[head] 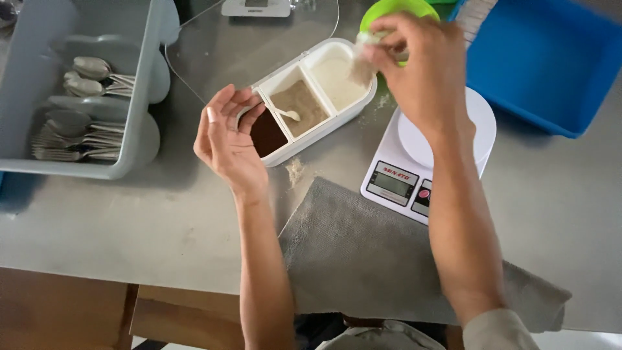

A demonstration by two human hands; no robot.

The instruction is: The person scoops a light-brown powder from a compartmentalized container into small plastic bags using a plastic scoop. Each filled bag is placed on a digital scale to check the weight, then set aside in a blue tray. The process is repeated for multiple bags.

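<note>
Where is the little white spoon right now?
In the head view, the white spoon lies in the middle compartment of the white three-part container, on the tan powder, just right of the left hand.

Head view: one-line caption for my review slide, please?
Right hand tips powder into a three-compartment white container; left hand steadies its near end.

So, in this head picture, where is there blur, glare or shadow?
Head view: the right hand and the pale thing it pinches over the white three-compartment container are motion-blurred; the clear plastic sheet shows a soft sheen; faint shadows lie under the grey cutlery tray; the left hand looks sharp.
</note>
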